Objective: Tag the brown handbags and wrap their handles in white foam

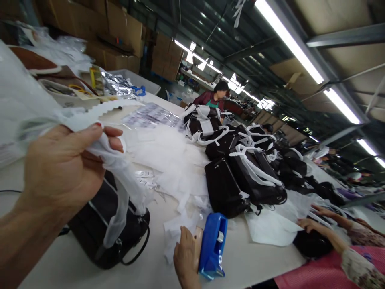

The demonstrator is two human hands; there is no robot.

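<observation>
My left hand (pixel 64 164) is raised at the left, its fingers closed on a white wrapping strip (pixel 104 150). One piece with a jagged edge stretches right above my thumb. Below this hand a black bag (pixel 102 224) lies on the table, with white wrapping hanging over it. My right hand (pixel 185 257) is low at the front, fingers stretched out against the edge of a pinkish-gold phone (pixel 197 245). Beside the phone stands a blue tape dispenser (pixel 213 245). White sheets (pixel 168 150) are spread beyond my hands.
Several black bags with white-wrapped straps (pixel 252 170) are piled across the table. At right, another person's hands (pixel 315 222) rest on a black item. A further person (pixel 212 98) stands behind the pile. Cardboard boxes (pixel 123 28) and a grey bin (pixel 141 80) are at back left.
</observation>
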